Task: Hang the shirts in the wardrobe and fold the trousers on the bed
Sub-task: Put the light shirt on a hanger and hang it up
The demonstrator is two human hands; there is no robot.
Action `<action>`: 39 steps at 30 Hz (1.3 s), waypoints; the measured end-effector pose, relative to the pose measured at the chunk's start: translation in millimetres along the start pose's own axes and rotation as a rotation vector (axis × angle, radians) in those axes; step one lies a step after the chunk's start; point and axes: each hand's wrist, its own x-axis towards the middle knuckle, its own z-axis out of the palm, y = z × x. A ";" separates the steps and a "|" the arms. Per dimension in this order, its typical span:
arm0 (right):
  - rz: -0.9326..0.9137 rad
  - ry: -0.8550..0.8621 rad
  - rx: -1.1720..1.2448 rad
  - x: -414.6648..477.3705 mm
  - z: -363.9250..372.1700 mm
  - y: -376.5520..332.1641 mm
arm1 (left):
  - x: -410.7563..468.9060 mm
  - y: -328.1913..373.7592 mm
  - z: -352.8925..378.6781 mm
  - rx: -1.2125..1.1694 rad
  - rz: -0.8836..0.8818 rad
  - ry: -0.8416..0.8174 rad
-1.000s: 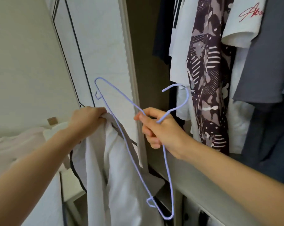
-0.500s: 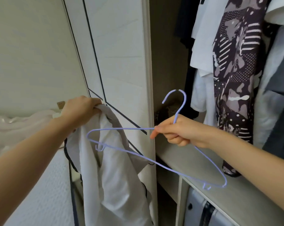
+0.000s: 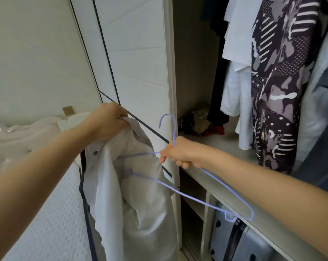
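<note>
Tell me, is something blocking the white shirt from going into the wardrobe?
Nothing visible does. The wardrobe stands open beside the white shirt, which the left hand holds just outside it, while the right hand has its grip on the hanger. Other hanging clothes crowd the right part; the rail is out of view.

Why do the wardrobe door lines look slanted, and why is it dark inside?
Head view: the wide-angle lens slants the wardrobe door; light reaches the white shirt in the left hand and hanger in the right hand; the wardrobe's back corner is shadowed.
</note>
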 end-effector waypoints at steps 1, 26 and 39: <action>0.004 -0.002 0.016 2.1 8.0 2.8 | -2.9 5.9 0.3 -0.030 -0.011 -0.002; -0.424 0.173 0.582 -28.5 2.3 14.1 | -45.9 58.4 16.0 -0.165 0.265 -0.044; -0.421 0.333 -0.111 -30.8 -7.6 7.2 | -59.0 26.3 57.8 -0.068 0.413 0.147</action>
